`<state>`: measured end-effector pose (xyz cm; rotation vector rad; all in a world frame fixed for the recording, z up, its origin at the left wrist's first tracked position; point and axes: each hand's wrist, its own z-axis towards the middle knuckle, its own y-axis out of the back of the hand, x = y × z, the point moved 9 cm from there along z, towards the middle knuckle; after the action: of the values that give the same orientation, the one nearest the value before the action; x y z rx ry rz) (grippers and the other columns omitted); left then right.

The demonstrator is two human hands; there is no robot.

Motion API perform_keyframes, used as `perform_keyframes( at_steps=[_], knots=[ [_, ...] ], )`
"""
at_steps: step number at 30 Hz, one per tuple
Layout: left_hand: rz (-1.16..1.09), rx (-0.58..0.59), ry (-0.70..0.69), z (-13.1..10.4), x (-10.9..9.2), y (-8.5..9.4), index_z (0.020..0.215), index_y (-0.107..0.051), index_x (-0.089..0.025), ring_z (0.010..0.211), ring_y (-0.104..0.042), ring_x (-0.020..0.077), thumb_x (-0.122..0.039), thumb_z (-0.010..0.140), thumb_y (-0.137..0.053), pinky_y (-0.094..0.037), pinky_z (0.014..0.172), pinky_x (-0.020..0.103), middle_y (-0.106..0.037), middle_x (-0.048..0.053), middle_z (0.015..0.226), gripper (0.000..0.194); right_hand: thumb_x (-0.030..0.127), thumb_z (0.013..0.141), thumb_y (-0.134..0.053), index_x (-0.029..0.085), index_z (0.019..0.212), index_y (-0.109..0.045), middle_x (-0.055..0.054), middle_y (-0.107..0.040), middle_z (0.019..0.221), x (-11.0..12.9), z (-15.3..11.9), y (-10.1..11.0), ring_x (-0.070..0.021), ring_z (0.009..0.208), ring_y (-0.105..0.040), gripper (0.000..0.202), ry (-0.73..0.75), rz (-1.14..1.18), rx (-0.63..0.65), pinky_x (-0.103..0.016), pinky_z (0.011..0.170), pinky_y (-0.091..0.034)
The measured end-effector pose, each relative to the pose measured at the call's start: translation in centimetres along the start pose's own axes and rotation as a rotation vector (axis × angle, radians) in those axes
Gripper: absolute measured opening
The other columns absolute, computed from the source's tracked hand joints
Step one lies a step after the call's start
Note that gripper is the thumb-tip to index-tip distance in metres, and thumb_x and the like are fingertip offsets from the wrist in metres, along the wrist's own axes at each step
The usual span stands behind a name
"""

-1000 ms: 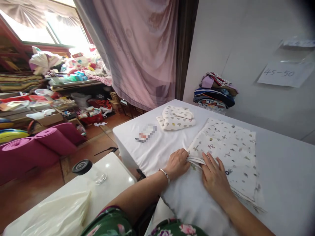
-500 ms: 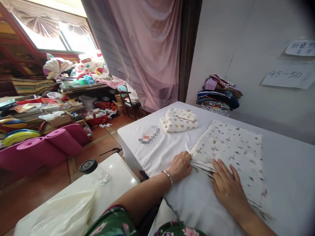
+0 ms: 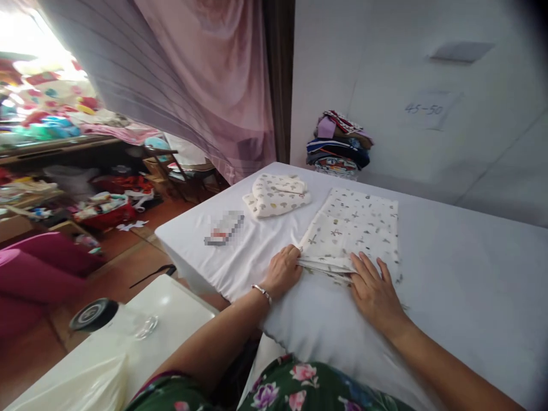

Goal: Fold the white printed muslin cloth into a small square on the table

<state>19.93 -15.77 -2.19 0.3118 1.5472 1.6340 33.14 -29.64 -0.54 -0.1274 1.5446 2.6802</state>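
Observation:
A white cloth with a small printed pattern lies folded in several layers on the white-covered table. My left hand, with a bracelet at the wrist, is closed on its near left corner. Spread along the near edge, the fingers of my right hand rest flat on the cloth, while the palm is off it. The near right corner is partly hidden by that hand. Beyond my left hand sits a folded, thicker cream fabric piece with a mushroom-like print.
A pixelated object lies at the table's left. Against the wall stands a pile of folded clothes. To my left, a white side table holds a black-lidded clear jar and a pale plastic bag. A pink curtain hangs behind.
My view has turned right, so everything sits further left in the picture. Both hands stay at the cloth's near edge, whose layers look more evenly lined up.

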Motion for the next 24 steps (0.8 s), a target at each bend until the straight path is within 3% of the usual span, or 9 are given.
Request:
perform_keyframes(
  at_steps=[8,15,24],
  knots=[
    [0.027,-0.011,-0.012,0.2,0.1,0.1,0.086,-0.045,-0.022,0.086,-0.054,0.0185,-0.012,0.07,-0.046,-0.041,0.073,0.029,-0.055,0.003,0.091,0.018,0.012,0.088,-0.038,0.015,0.073,-0.059,-0.011,-0.05,0.131,-0.7,-0.8,0.3,-0.0257,0.128,-0.035,0.026,0.023,0.011,0.02,-0.051,0.106,-0.022],
    [0.018,-0.015,-0.018,0.3,0.1,0.1,0.085,-0.046,-0.022,0.084,-0.054,0.0182,-0.012,0.071,-0.045,-0.041,0.073,0.03,-0.055,0.003,0.088,0.018,0.01,0.087,-0.039,0.015,0.087,-0.062,-0.011,-0.047,0.133,-1.6,-2.0,0.7,-0.0252,0.129,-0.034,0.023,0.027,0.022,0.05,-0.05,0.106,-0.024],
    [0.019,-0.05,-0.087,0.3,-0.4,0.4,0.084,-0.044,-0.022,0.08,-0.055,0.0178,-0.015,0.073,-0.045,-0.042,0.069,0.029,-0.054,0.002,0.088,0.014,0.012,0.088,-0.042,0.016,0.103,-0.062,-0.011,-0.059,0.117,-4.1,-6.4,1.7,-0.0222,0.113,-0.051,0.026,0.098,0.104,0.061,-0.041,0.094,-0.042]
  ],
)
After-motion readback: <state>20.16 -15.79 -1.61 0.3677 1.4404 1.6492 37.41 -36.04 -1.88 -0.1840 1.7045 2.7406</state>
